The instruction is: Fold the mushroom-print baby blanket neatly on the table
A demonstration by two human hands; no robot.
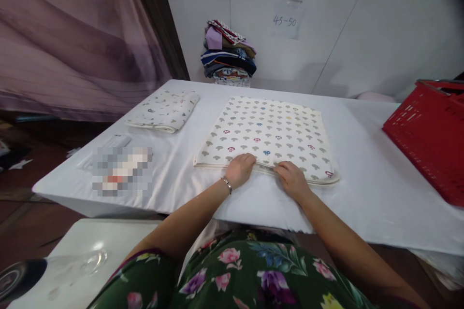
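A cream cloth (268, 125) printed with rows of mushrooms lies folded in layers on the white-covered table. Its near edge is pinched by my left hand (241, 170), which wears a metal bracelet. A short way to the right along that same edge, the fingers of my right hand (292, 178) are closed on the cloth too. Between the two hands the layers sag slightly apart. Another folded cloth (163, 111), white with small prints, rests at the table's left side.
At the right stands a red plastic basket (427, 140). A stack of folded fabrics (230, 55) sits behind the table's far edge by the wall. Near the left edge are a clear plastic item (108, 147) and a blurred patch. A white stool (119, 246) is below left.
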